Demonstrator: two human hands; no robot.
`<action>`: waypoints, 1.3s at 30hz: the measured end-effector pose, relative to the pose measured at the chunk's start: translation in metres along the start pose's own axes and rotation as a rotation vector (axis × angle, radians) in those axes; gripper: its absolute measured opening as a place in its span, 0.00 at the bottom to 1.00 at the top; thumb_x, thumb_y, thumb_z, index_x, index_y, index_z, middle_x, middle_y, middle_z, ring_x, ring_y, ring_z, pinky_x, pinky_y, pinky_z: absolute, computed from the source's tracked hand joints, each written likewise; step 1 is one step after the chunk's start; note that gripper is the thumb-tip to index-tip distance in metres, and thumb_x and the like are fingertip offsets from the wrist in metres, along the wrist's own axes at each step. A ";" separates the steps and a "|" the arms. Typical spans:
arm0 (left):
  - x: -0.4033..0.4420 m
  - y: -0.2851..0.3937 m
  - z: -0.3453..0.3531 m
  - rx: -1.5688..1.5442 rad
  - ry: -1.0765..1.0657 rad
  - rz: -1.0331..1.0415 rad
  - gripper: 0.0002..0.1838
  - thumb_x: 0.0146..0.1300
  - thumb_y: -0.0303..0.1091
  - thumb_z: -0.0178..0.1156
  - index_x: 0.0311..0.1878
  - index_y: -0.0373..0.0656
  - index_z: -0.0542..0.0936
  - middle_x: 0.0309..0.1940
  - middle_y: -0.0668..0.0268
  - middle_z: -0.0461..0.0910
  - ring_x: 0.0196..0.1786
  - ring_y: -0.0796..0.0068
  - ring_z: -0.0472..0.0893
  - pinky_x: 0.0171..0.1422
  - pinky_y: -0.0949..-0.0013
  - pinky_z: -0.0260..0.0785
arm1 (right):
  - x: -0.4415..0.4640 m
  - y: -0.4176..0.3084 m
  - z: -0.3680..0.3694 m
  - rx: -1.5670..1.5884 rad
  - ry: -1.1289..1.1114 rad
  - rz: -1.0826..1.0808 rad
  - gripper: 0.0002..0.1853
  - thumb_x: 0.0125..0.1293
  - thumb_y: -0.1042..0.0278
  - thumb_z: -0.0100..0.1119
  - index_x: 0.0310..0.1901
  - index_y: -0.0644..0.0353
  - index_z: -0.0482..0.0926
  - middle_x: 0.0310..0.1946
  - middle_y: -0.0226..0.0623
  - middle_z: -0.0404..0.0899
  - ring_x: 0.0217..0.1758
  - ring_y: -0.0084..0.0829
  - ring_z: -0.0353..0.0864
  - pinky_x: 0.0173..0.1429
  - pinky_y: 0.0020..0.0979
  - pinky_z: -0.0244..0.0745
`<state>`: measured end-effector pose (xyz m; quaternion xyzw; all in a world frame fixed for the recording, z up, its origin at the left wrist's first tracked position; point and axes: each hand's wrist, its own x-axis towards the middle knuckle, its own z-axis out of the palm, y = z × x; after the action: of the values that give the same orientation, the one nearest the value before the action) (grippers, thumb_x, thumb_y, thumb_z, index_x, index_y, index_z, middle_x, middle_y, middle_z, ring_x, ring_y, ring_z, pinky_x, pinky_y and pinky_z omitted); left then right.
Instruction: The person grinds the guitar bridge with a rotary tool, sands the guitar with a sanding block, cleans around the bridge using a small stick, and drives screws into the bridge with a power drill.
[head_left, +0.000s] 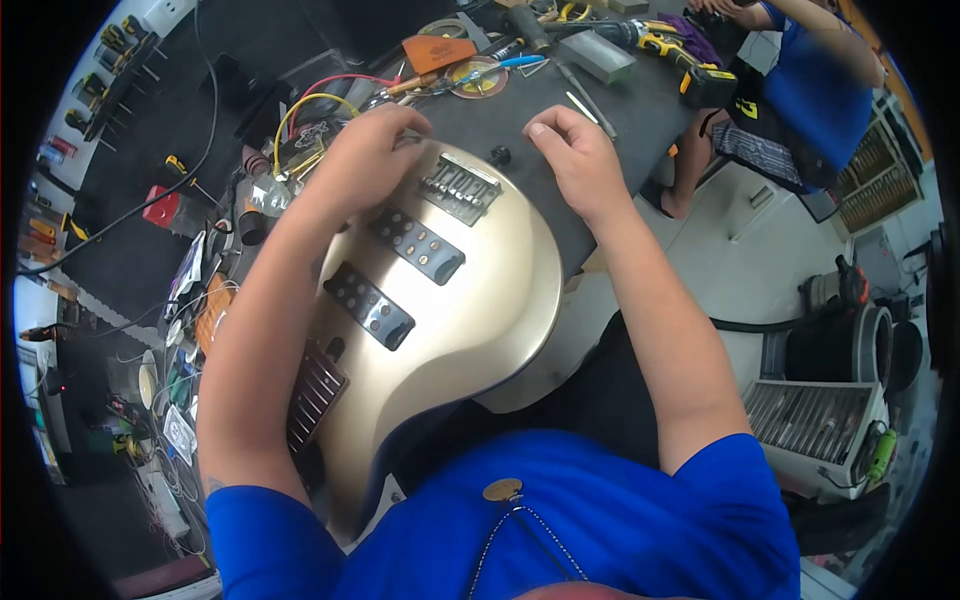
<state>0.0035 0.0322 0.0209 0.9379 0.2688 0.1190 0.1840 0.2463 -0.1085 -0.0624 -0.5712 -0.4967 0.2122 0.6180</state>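
A cream-coloured electric guitar [490, 290] lies across the bench edge and my lap, its strings off. Its metal bridge [462, 190] is at the far end, followed by two black pickups [417, 246] and the dark fretboard [316, 395]. My left hand [372, 158] is at the body's far left edge beside the bridge, fingers curled; what they hold, if anything, is hidden. Off the body's right side, my right hand [578, 160] hovers with thumb and index finger pinched together. I cannot make out anything between them. A small black knob [500, 155] sits between the hands.
Tools crowd the bench's back: an orange-brown leather piece [438, 53], a metal block [598, 57], a hammer [527, 28] and a yellow drill [690, 65]. Cables and clutter line the left. Another person in blue [820, 100] sits at the upper right. A tool case [815, 425] stands right.
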 end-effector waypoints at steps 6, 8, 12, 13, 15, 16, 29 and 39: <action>-0.021 0.045 0.016 0.112 0.065 0.280 0.15 0.73 0.22 0.63 0.60 0.37 0.88 0.56 0.56 0.89 0.61 0.55 0.87 0.68 0.54 0.79 | 0.001 0.006 -0.003 0.028 0.005 -0.004 0.14 0.78 0.59 0.66 0.48 0.64 0.87 0.38 0.33 0.89 0.42 0.23 0.83 0.49 0.32 0.78; -0.024 0.043 0.014 0.074 0.067 0.277 0.15 0.72 0.21 0.64 0.59 0.36 0.89 0.57 0.57 0.89 0.62 0.55 0.87 0.69 0.54 0.79 | 0.001 0.008 -0.004 0.030 0.008 -0.010 0.15 0.78 0.59 0.66 0.47 0.65 0.87 0.38 0.34 0.89 0.42 0.23 0.83 0.50 0.32 0.79; -0.031 0.027 0.009 -0.085 0.136 0.299 0.10 0.69 0.22 0.67 0.52 0.37 0.88 0.54 0.57 0.90 0.58 0.54 0.89 0.61 0.57 0.81 | 0.002 0.009 -0.005 0.083 0.018 -0.008 0.15 0.78 0.59 0.66 0.47 0.66 0.87 0.39 0.35 0.90 0.43 0.24 0.85 0.52 0.33 0.80; -0.035 0.023 0.009 -0.096 0.159 0.257 0.10 0.68 0.22 0.67 0.51 0.36 0.88 0.54 0.57 0.90 0.57 0.54 0.89 0.60 0.58 0.81 | 0.001 0.008 -0.005 0.073 0.031 -0.003 0.15 0.78 0.59 0.66 0.46 0.65 0.87 0.38 0.34 0.89 0.43 0.23 0.84 0.50 0.32 0.79; -0.037 0.016 0.015 -0.143 0.231 0.200 0.08 0.67 0.22 0.68 0.49 0.36 0.87 0.52 0.59 0.90 0.55 0.56 0.89 0.59 0.60 0.81 | -0.002 0.004 -0.006 0.054 0.049 0.006 0.15 0.79 0.59 0.65 0.43 0.64 0.86 0.35 0.31 0.87 0.41 0.21 0.82 0.48 0.31 0.77; -0.035 0.014 0.016 -0.152 0.213 0.169 0.09 0.67 0.20 0.67 0.49 0.36 0.87 0.52 0.58 0.90 0.56 0.56 0.89 0.62 0.60 0.80 | -0.002 0.005 -0.007 0.091 0.039 0.045 0.15 0.79 0.59 0.65 0.41 0.64 0.86 0.34 0.30 0.86 0.40 0.20 0.80 0.47 0.30 0.76; -0.027 0.009 0.020 -0.115 0.206 0.166 0.07 0.63 0.18 0.65 0.44 0.35 0.85 0.46 0.57 0.88 0.52 0.55 0.87 0.59 0.59 0.78 | 0.001 0.003 -0.019 0.537 -0.007 0.114 0.10 0.81 0.68 0.63 0.39 0.61 0.79 0.35 0.31 0.80 0.41 0.23 0.77 0.51 0.29 0.73; -0.026 0.006 0.021 -0.114 0.201 0.177 0.08 0.61 0.17 0.64 0.43 0.35 0.85 0.46 0.56 0.86 0.51 0.56 0.87 0.57 0.59 0.78 | -0.001 0.004 -0.024 0.517 -0.050 0.086 0.09 0.80 0.67 0.60 0.40 0.61 0.77 0.37 0.36 0.78 0.43 0.28 0.75 0.54 0.31 0.72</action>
<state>-0.0080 0.0075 0.0008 0.9293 0.1949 0.2434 0.1979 0.2681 -0.1197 -0.0631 -0.4098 -0.4162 0.3722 0.7214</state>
